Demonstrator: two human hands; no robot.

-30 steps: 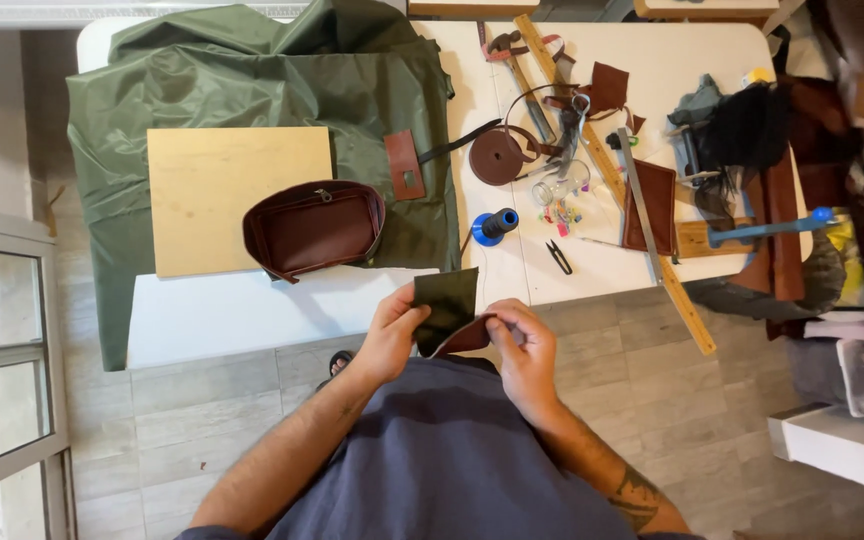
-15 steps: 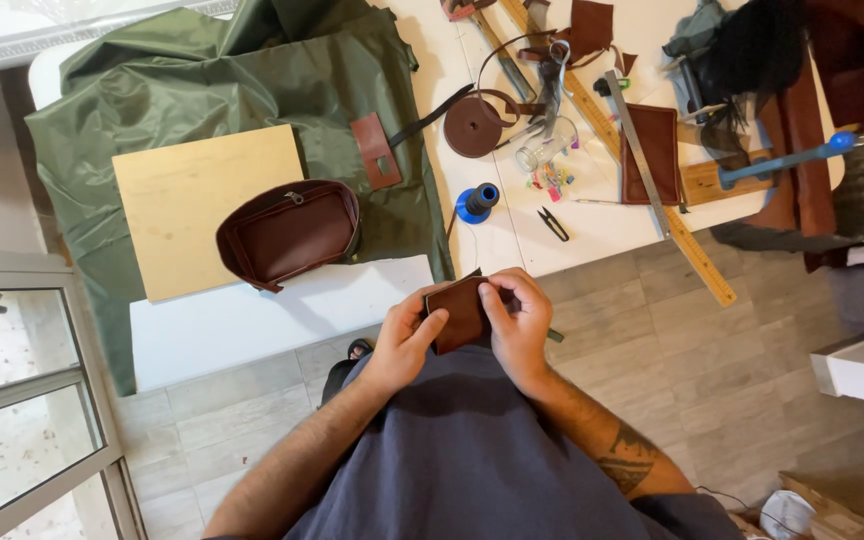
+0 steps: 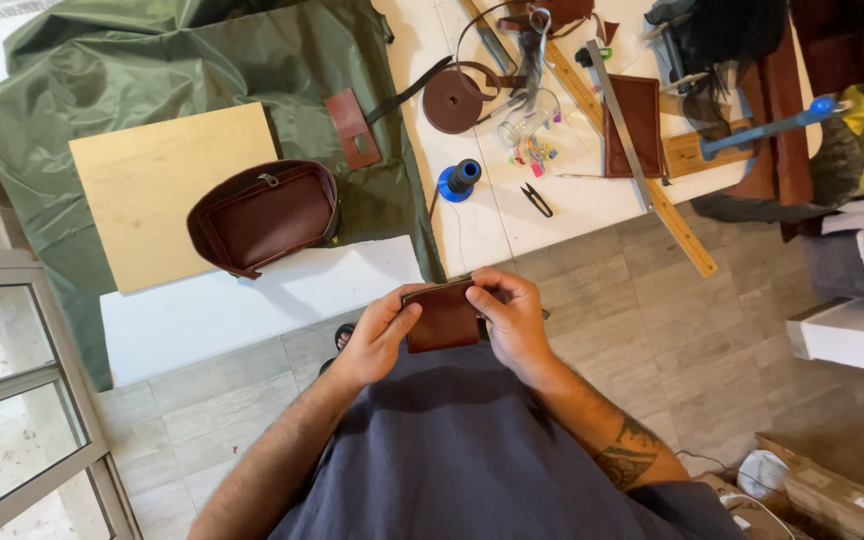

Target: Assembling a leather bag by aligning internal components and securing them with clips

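Brown leather piece (image 3: pixel 444 318) is clamped between left hand (image 3: pixel 377 335) and right hand (image 3: pixel 512 320), held off the white tabletop (image 3: pixel 252 300) edge, over the lap. Versus a second ago: green side no longer shown, brown face now up, so the piece was flipped or folded. Flat, rectangular, matte, edges straight. Dark red leather pouch (image 3: pixel 264 215) sits at 10 o'clock, blue thread spool (image 3: pixel 460 180) at 12.

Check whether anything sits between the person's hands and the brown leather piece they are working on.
Nothing visible does. The left hand and right hand both grip the brown leather piece directly, fingers on its edges, in front of the white table.
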